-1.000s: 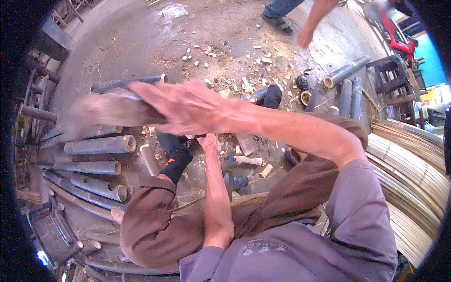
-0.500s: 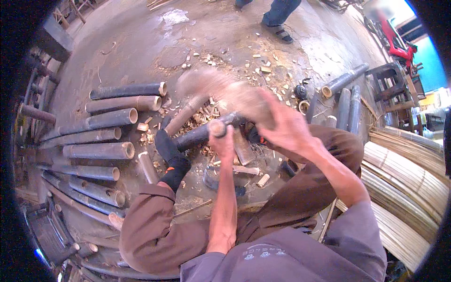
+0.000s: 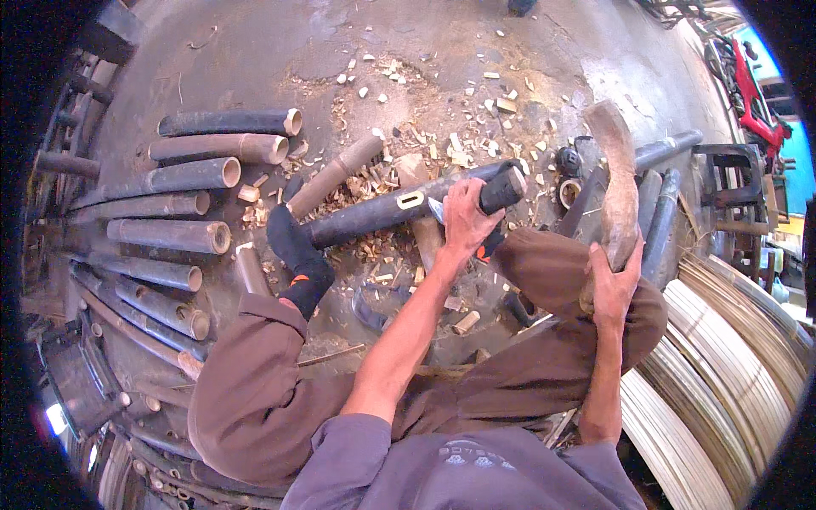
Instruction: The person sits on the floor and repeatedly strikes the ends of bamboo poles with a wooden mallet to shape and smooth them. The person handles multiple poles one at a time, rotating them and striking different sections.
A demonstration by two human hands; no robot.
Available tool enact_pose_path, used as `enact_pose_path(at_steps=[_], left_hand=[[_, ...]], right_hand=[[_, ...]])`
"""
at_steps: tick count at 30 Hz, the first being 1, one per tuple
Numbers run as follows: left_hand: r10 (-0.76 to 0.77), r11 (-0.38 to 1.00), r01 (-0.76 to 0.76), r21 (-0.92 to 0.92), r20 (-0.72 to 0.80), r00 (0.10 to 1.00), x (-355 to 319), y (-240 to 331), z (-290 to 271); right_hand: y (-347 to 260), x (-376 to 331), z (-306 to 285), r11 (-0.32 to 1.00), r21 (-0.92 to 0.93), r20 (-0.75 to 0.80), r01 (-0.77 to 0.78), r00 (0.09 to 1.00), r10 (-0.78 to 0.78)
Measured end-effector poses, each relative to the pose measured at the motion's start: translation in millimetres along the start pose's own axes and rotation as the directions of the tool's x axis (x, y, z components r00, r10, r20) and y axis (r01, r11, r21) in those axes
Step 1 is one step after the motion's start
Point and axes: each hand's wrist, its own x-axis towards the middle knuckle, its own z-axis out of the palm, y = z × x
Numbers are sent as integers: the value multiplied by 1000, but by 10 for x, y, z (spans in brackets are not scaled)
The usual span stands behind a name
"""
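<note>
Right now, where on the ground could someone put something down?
The bare grey concrete floor above the row of dark bamboo tubes is free, up to the scattered wood chips. It is crowded around the long dark bamboo pole the left hand grips, and by the pale bamboo strips.

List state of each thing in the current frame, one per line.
left hand: closed on the blade handle at the dark bamboo pole
right hand: gripping the wooden club, raised
wooden club: upright, off the pole
dark bamboo pole: lying across the feet, blade set in its end
cut bamboo tubes: lying in a row on the floor
wood chips: scattered on the floor
</note>
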Motion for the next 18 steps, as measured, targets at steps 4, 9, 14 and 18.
enact_pose_path(at_steps=[4,9,14,18], left_hand=[[-69,997,67,-39,-70,995,125,-123,114],[-113,991,109,-80,-44,993,204,-228,129],[-66,989,52,-136,-100,993,226,-253,64],[-107,972,103,-212,-7,994,265,-259,-63]], right_hand=[[148,103,60,999,-26,6,21,1000,-21],[99,133,129,997,-75,-1,11,1000,-11],[-5,120,163,996,-71,14,53,999,-52],[-89,74,289,992,4,-88,126,988,-125]])
